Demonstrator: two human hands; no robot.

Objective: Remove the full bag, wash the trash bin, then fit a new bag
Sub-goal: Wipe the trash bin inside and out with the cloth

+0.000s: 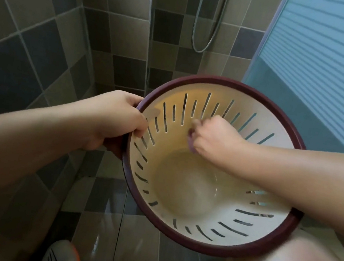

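Trash bin [242, 206], cream inside with a dark red rim, held tilted above the tiled floor [139, 232], mouth toward the person. Left hand [115, 120] grips the rim, fingers curled over its edge. Right hand [214, 138] is inside, fingers clamped on a small purple scrubber [191, 140] against the slotted wall. Shower hose [205, 24] hangs behind.

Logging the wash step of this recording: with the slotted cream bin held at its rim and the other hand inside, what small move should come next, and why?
Probably a further wiping stroke along the inner wall. The left hand grips the dark red rim of the cream slotted plastic bin, tilting it up, while the right hand presses a small purple scrubber against the slotted wall; most of the wall is not under it.
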